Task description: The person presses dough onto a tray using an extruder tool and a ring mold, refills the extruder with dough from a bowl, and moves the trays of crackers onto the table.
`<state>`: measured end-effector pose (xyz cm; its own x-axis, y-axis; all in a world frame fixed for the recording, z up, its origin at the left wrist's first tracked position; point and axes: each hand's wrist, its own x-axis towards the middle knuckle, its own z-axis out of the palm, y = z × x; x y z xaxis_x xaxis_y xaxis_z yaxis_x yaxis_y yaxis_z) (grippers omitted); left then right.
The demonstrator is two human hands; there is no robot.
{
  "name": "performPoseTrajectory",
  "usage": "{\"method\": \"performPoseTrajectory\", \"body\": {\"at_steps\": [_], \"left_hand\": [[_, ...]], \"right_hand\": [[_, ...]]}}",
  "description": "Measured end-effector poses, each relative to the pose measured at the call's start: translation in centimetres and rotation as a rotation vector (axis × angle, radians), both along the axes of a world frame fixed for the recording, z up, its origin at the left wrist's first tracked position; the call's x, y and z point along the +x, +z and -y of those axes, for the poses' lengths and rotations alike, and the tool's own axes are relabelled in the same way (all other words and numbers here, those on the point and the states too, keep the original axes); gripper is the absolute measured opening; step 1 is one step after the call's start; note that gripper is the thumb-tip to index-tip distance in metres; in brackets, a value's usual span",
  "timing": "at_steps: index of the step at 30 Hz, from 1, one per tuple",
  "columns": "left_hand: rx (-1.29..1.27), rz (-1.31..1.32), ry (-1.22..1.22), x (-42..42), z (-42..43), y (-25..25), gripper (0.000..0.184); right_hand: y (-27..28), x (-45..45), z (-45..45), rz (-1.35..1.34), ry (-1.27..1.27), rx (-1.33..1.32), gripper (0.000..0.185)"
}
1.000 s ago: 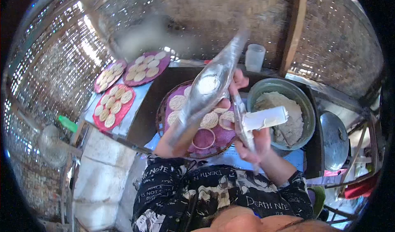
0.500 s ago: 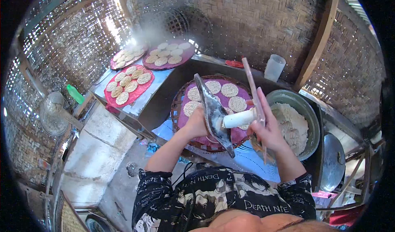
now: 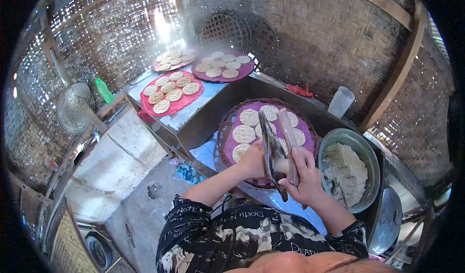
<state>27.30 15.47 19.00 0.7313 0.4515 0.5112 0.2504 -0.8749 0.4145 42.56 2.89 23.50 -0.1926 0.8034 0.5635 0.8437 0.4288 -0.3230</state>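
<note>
A dark, worn press board (image 3: 269,152) is held on edge by my left hand (image 3: 252,160), whose fingers are largely hidden behind it. My right hand (image 3: 308,182) grips a pale wooden plunger board (image 3: 288,140). The plunger's white cylinder (image 3: 282,166) runs between the two boards, most of it inside the dark one. Both parts are above a round woven tray (image 3: 224,140) lined with purple cloth. Several flat, pale noodle-like rounds (image 3: 243,134) lie on that tray. To the right of my right hand stands a basin (image 3: 372,178) with pale dough (image 3: 348,171).
At back left, more rounds sit on a pink sheet (image 3: 173,109) and on a purple-lined tray (image 3: 247,71). A clear plastic cup (image 3: 341,101) and a red item (image 3: 299,91) are on the back ledge. A metal lid (image 3: 387,219) leans at the right.
The plunger board has moved closer to the dark board, and much less of the white cylinder shows. Both boards now stand more upright. The camera view has shifted.
</note>
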Motion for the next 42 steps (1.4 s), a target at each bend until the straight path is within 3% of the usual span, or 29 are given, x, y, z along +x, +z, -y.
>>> {"method": "performPoseTrajectory", "body": {"at_steps": [3, 6, 8, 9, 10, 13, 15, 17, 20, 23, 24, 27, 28, 33, 42], "left_hand": [[-0.039, 0.025, -0.004, -0.1, 0.1, 0.3, 0.035], [-0.449, 0.207, 0.074, 0.1, -0.6, -1.6, 0.035], [-0.409, 0.174, 0.138, 0.3, -1.2, -1.2, 0.032], [-0.393, 0.164, 0.171, 0.4, -1.5, -1.0, 0.031], [-0.409, -0.129, 0.113, -0.3, -1.2, 2.6, 0.044], [-0.91, 0.301, -0.518, -0.9, -4.5, 1.8, 0.079], [-1.205, 0.66, -0.846, -0.5, -7.7, 4.7, 0.092], [-1.386, 0.881, -1.294, -0.1, -7.1, 8.1, 0.089], [-1.221, 0.898, -1.488, 1.4, -8.0, 6.9, 0.084], [-1.469, 1.021, -1.045, 1.9, -9.3, 2.9, 0.081], [-1.502, 1.083, -0.95, 2.2, -9.2, 1.6, 0.063], [-1.861, 1.198, -1.067, 3.1, -10.7, -2.6, 0.051], [-1.895, 1.241, -0.805, 3.1, -10.3, -2.7, 0.054], [-1.847, 1.351, -0.838, 3.2, -10.1, -4.8, 0.049], [-1.731, 1.341, -0.751, 0.1, -11.1, -4.0, 0.047]], "right_hand": [[-0.1, 0.0, -0.7, 0.004, 0.006, -0.067, 0.081], [-0.1, 1.9, -2.4, -0.393, 0.078, -0.219, 0.085], [-2.7, 5.8, -2.7, -0.877, 0.183, -0.888, 0.089], [-3.4, 6.3, -2.3, -0.999, 0.238, -1.034, 0.091], [-4.1, 6.8, -2.0, -1.115, 0.273, -1.183, 0.093], [-3.8, 5.8, -1.2, -1.212, 0.4, -1.142, 0.099], [-2.2, 5.1, -1.2, -1.383, 0.487, -1.252, 0.102], [-1.9, 5.6, -1.3, -1.334, 0.538, -1.327, 0.1], [-1.7, 7.4, -1.6, -1.329, 0.616, -1.405, 0.099], [-1.1, 8.3, -2.9, -1.313, 0.479, -1.518, 0.101], [-1.6, 8.7, -3.1, -1.319, 0.416, -1.542, 0.101], [-2.6, 9.5, -3.6, -1.292, 0.262, -1.604, 0.094], [-2.9, 9.8, -3.7, -1.265, 0.231, -1.604, 0.091], [-2.6, 10.0, -4.0, -1.115, 0.088, -1.564, 0.079], [-3.0, 7.0, -5.5, -0.962, 0.072, -1.513, 0.063]]}}
